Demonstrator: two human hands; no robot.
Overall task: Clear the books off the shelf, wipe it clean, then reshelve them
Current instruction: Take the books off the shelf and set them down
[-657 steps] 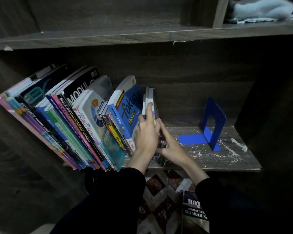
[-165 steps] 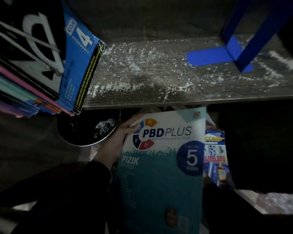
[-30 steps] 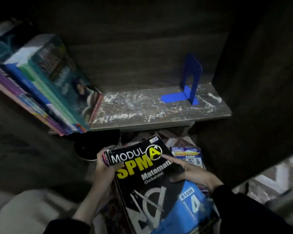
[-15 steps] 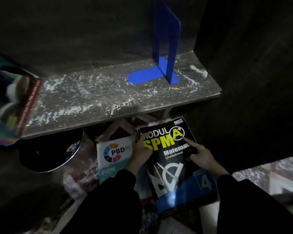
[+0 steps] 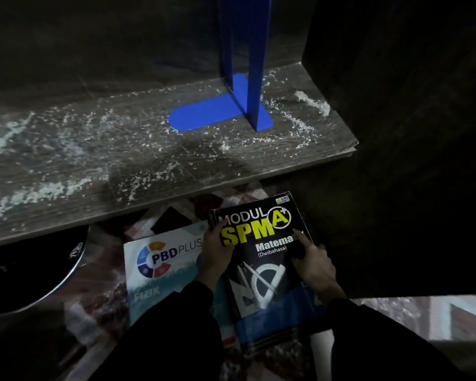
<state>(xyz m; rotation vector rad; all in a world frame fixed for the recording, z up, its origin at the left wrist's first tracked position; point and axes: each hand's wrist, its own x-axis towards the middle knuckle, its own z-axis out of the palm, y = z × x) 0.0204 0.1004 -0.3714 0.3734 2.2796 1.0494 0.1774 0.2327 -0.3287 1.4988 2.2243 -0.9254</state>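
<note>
While both of my hands are low, on the near side of the shelf [image 5: 149,160], the black book [image 5: 261,273] titled MODUL SPM A+ lies face up between them, its top pointing toward the shelf's front edge. My left hand [image 5: 217,251] grips its left edge near the top corner, thumb on the cover beside the yellow letters, the other fingers curled round the spine side. My right hand [image 5: 313,268] rests on the right edge with the forefinger stretched straight across the cover; it closes round nothing that I can see. Just left lies 1 white and teal book [image 5: 160,270] marked PBD PLUS, flat and face up, its right part under my left wrist. The shelf board is strewn with white dust, and 1 blue bookend [image 5: 204,114] stands upright toward its right end. At the left, under the shelf, sits a round dark dish [image 5: 66,270] with a shiny rim. Patterned floor covering [image 5: 171,213] shows between the books and the shelf
</note>
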